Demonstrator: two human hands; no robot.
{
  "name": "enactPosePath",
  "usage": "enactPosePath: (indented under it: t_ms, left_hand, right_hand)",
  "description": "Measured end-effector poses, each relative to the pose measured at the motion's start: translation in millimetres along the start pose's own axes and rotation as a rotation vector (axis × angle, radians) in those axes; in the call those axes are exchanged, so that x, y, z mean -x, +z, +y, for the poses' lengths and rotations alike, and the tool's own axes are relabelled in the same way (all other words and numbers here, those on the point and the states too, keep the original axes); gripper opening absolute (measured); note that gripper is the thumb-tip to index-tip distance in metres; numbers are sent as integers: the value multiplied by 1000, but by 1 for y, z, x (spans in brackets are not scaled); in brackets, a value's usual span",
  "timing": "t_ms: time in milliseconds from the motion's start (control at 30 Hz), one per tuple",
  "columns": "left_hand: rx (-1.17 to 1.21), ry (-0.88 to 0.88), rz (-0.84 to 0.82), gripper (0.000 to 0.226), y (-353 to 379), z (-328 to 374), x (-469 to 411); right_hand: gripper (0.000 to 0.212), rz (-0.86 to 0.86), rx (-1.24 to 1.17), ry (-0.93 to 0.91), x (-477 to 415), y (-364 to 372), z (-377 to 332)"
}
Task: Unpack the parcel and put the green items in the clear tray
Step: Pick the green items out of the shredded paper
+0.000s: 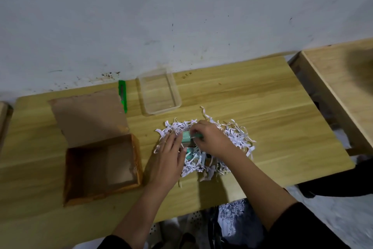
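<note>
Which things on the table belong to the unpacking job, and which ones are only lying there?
Belong to the job:
- cardboard box, open
- shredded paper
- green item between left hand and right hand
- clear tray

Only lying there:
- green utility knife
- second table

Green item [186, 135] in shredded paper [236, 137] half covered by right hand [210, 139] fingers; shape unclear. Second greenish piece [189, 155] nearer, mostly buried, beside left hand [168, 160]. Green cutter [122, 95] partly behind box flap [88, 115]. Right bench [343, 79] cut off by edge, far corner smeared by dark blur.
</note>
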State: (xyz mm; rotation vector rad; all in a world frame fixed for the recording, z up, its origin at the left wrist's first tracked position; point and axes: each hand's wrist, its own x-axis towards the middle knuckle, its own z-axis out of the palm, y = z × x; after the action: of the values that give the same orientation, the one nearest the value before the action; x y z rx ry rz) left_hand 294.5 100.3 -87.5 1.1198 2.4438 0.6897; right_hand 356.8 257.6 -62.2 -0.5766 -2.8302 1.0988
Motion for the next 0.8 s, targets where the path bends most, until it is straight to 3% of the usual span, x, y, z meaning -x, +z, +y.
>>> enactPosePath:
  t_ms: [167,367,500,800]
  left_hand:
    - [-44,-54,-80,58,4,-14,10]
    - [-45,-101,-98,58,7,-14,7]
    - [-5,-105,-82,55,6,-17,7]
    - [12,-142,-63,52,12,-18,6]
  right_hand:
    - [29,-90,-1,137,0,-5,12]
    - [27,-47,-81,177,4,-13,14]
    - [26,133,-66,159,2,-33,14]
    - [25,600,-349,461,-39,-60,37]
